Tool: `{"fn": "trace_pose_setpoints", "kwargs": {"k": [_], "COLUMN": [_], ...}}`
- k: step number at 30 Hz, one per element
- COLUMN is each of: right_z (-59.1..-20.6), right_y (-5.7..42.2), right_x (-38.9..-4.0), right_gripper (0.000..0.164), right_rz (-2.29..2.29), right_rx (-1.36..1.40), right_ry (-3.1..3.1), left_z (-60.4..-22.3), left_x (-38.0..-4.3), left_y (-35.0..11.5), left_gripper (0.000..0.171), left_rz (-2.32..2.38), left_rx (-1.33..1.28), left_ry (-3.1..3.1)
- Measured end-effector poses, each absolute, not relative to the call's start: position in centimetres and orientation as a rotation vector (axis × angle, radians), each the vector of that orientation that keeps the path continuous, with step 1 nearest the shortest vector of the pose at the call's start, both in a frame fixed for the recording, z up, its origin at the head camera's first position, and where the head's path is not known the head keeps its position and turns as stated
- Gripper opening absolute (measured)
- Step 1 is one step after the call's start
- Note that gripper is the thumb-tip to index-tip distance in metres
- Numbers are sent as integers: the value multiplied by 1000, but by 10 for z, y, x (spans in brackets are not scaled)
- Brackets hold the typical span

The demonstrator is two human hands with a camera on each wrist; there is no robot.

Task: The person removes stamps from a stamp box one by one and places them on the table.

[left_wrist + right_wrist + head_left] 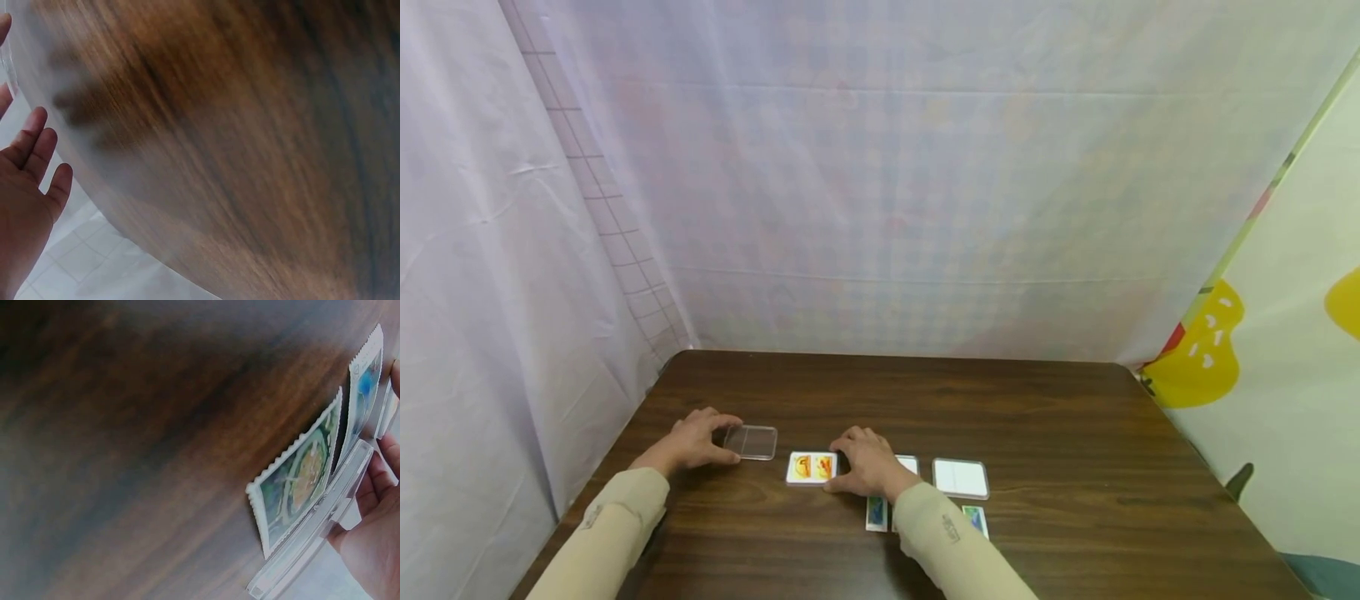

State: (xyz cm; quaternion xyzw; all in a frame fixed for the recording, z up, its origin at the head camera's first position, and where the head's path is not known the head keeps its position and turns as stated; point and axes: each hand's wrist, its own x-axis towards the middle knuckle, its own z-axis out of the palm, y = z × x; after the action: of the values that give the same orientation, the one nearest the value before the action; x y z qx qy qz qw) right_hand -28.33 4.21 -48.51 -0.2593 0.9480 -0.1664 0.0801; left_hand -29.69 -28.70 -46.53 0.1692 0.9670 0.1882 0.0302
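My left hand (700,439) holds a clear plastic case piece (758,442) by its left end, thumb at the near edge and forefinger at the far edge. In the left wrist view only a sliver of that clear piece shows. A shallow case with two orange-and-yellow stamps (811,468) on white lies to its right. My right hand (868,462) grips this case at its right end, thumb on the near corner and fingers at the far one. Under the right wrist, a white-backed case (908,463) is partly covered.
Another white-backed case (961,478) lies farther right. Loose stamps lie nearer me: a blue-green one (876,512) and another (976,518) partly behind the right sleeve. The right wrist view shows a green stamp (303,465) beside a clear case edge (319,519). Curtains surround the brown table (1075,433).
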Motion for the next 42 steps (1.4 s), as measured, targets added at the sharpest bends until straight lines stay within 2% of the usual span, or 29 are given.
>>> {"fn": "trace_pose_setpoints", "kwargs": {"k": [9, 31, 42], "right_z": [-485, -487, -486], "right_y": [42, 42, 43], "right_x": [-284, -284, -284], "right_gripper": [65, 64, 64], "right_rz": [-493, -486, -493], "right_rx": [-770, -799, -803], "right_ry": [2839, 2852, 2848], "left_z": [-466, -458, -460], "left_x": [-296, -295, -297], "left_y": [-285, -257, -239], "left_gripper": [68, 45, 43], "left_rz": [544, 720, 803], "left_rx": [487, 557, 616], "left_ry": [2998, 3009, 2979]}}
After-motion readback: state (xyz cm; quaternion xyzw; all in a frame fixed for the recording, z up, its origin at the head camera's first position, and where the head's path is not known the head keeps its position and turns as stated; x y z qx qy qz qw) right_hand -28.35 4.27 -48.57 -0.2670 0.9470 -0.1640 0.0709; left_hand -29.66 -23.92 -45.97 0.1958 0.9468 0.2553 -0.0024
